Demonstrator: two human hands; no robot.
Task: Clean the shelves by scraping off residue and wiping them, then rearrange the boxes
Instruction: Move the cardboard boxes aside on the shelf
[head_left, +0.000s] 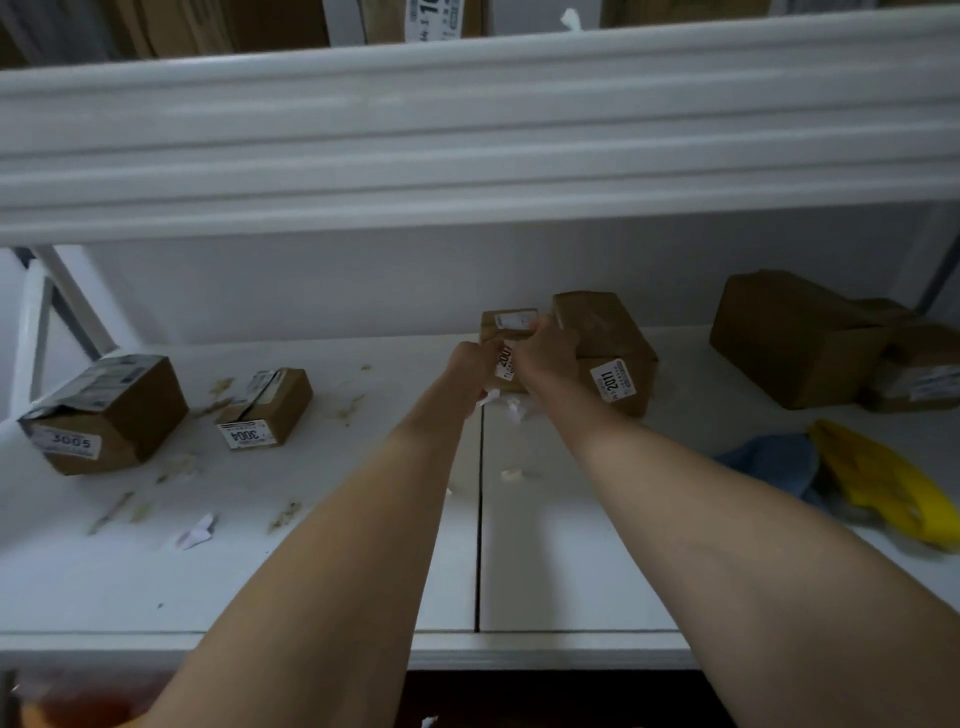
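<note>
Shelf contents, head view.

- Shelf (571, 545): white, two panels meeting at a dark seam down the middle. A white beam (467, 130) of the shelf above crosses the top of the view.
- Small box (506, 325): brown cardboard, at the back of the shelf near the centre, just right of the seam. It carries a white label on top and a second label on its front that begins "200"; the last digit is covered.
- Left hand (470, 364): fingers curled against the box's left front edge, by the front label. It appears to be pinching the label or the edge, but blur makes this hard to tell.
- Right hand (545, 353): fingers curled over the box's upper right corner, gripping it.
- Box 2011 (618, 353): brown, touching the small box on its right side, with its label facing front.
- Box 3004 (267, 408): left of centre, its label upside down.
- Box 3005 (109, 410): far left, its top torn and taped.
- Large boxes (789, 338): two brown cartons at the far right, leaning together.
- Blue cloth (769, 457): bunched at the right front, touching a yellow item (883, 478) of unclear kind.
- Residue (223, 387): tan smears scattered over the left panel, around boxes 3004 and 3005.
- Paper scraps (197, 532): white, one at the left front and more under the small box.
</note>
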